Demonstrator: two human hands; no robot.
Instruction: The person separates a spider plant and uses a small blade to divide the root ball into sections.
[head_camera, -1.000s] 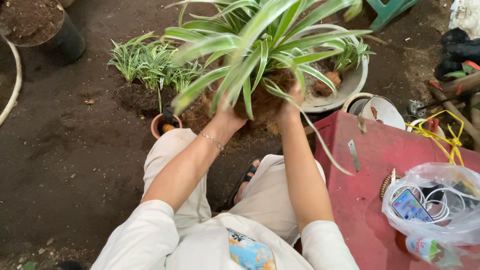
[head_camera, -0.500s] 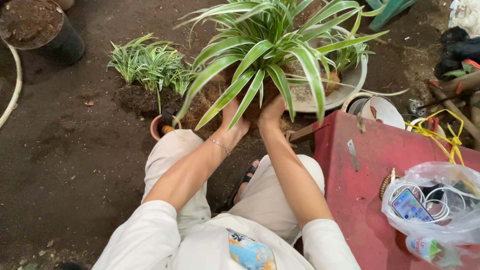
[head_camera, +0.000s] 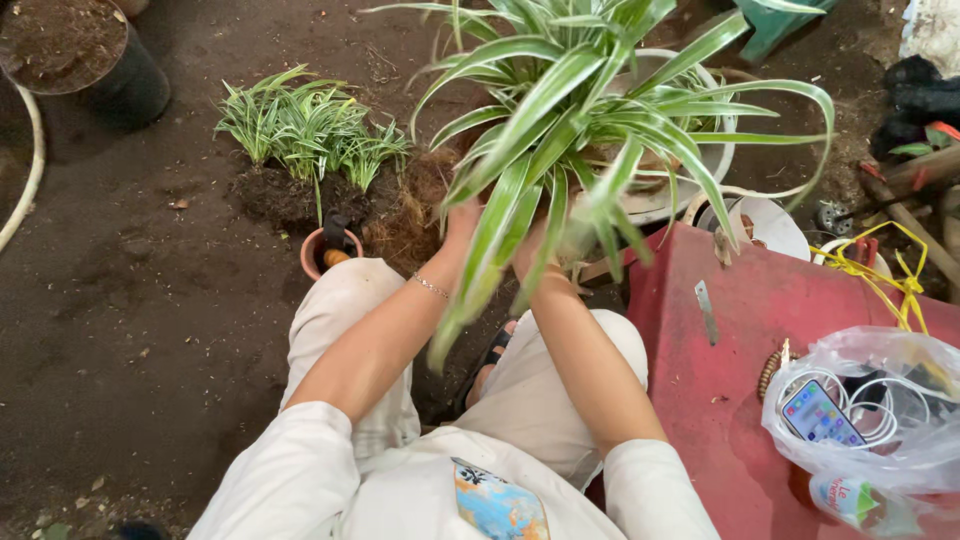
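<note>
Covering most of the frame, the dark soil floor (head_camera: 120, 300) carries the work. At right stands a red table (head_camera: 730, 400), its near end holding a clear plastic bag (head_camera: 880, 420) with a phone and white cable inside. A large spider plant (head_camera: 580, 130), with long green and cream striped leaves, sits at centre, held up in front of the seated person and above the knees. Behind it lies a white basin (head_camera: 700, 165), partly hidden by the foliage. At upper left stands a black pot (head_camera: 100, 60) filled with soil. A clump of small spider plants (head_camera: 300, 130) rests on the ground left of the large plant, well apart from both hands. A small terracotta pot (head_camera: 325, 250) stands just beside the left knee. The left hand (head_camera: 462, 222) reaches under the plant at its base, fingers hidden by leaves; it appears to grip the base, though the closure cannot be confirmed. The right hand (head_camera: 535, 250) sits just beside it, likewise under the foliage; whether it grips cannot be told. A thin bracelet (head_camera: 432, 288) circles the left wrist.
</note>
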